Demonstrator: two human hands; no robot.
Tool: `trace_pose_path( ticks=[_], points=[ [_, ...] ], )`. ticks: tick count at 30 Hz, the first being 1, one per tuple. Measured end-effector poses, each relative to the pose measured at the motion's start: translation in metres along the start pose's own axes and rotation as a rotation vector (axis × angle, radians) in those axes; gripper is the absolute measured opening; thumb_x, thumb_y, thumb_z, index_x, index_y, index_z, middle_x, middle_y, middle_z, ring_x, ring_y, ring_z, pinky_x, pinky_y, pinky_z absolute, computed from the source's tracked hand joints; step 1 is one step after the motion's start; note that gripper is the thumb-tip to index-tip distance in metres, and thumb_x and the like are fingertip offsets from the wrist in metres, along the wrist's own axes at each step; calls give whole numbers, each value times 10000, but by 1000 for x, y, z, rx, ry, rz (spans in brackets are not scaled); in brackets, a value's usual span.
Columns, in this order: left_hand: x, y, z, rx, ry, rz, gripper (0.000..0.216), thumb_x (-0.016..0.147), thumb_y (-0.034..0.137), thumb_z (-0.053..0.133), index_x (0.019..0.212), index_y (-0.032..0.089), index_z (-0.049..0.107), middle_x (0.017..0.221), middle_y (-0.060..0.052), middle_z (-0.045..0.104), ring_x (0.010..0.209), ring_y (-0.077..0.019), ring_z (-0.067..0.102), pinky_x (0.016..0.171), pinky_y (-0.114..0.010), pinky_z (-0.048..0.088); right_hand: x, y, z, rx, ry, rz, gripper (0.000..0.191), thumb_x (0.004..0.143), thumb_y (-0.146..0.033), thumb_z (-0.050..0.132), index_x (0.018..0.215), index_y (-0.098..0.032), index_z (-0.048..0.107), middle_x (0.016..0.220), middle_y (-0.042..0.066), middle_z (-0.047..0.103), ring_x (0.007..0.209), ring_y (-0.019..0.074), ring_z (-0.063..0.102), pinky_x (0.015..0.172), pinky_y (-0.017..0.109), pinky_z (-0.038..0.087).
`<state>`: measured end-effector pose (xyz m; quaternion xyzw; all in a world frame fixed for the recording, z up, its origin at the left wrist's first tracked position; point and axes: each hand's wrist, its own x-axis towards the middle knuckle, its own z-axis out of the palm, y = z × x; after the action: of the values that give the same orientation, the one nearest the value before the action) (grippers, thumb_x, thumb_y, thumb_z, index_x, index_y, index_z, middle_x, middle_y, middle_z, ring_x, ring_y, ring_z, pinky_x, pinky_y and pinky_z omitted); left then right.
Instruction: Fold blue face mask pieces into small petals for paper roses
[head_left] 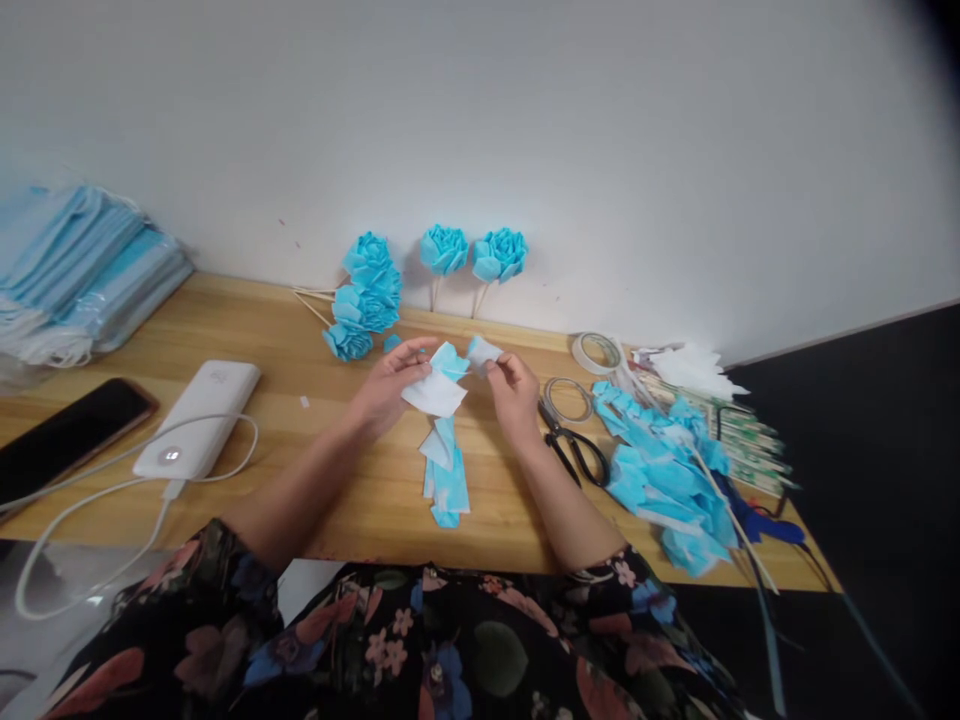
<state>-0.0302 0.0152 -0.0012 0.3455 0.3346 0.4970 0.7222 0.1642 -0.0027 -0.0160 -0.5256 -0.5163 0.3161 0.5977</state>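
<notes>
Soft, even indoor light, moderate brightness; direction hard to tell. Wall (637, 150) grey, paler behind upright blue flowers (444, 250), with faint diffuse shadows beside them. Small glints on clear wrapping (94, 302) at left; mild sheen on wooden tabletop (367, 520). Display (172, 456) on white power bank (206, 410) glowing. Dark surface (885, 440) at right nearly black, detail lost. Left hand (394, 380) and right hand (514, 395) slightly soft. Mask stack (82, 260) hazy, stretched toward left edge. Far right corner vignetted black.
</notes>
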Motion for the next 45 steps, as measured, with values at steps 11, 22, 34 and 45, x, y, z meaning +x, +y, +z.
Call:
trace_pose_path(
  ticks=[11,22,34,45],
  points=[
    [0,0,-4,69,-57,-37,412,650,260,823,1048,176,757,819,-28,713,627,-124,601,586,-222,443,14,1,-6,513,75,362,274,665,-393,761,732,-231,549,748,-37,654,734,137,614,692,256,498],
    [-14,-9,10,1003,-536,492,262,878,409,658,739,213,762,1025,-120,740,982,-274,632,949,-404,440,11,1,-6,380,10,297,311,704,-478,725,752,-240,530,698,-32,626,683,156,609,732,314,545],
    [-3,-15,8,455,-31,170,376,808,487,696,998,169,632,839,-24,651,764,-161,582,715,-283,470,-3,-2,-1,273,-191,212,242,827,-434,677,723,-224,616,667,-39,545,641,132,505,657,257,453],
    [-5,-9,7,360,-53,98,310,746,443,764,707,173,617,639,11,603,615,-117,537,655,-266,457,-10,-4,3,230,-280,221,247,837,-450,679,742,-222,688,677,-23,605,648,146,539,677,281,483]
  ],
)
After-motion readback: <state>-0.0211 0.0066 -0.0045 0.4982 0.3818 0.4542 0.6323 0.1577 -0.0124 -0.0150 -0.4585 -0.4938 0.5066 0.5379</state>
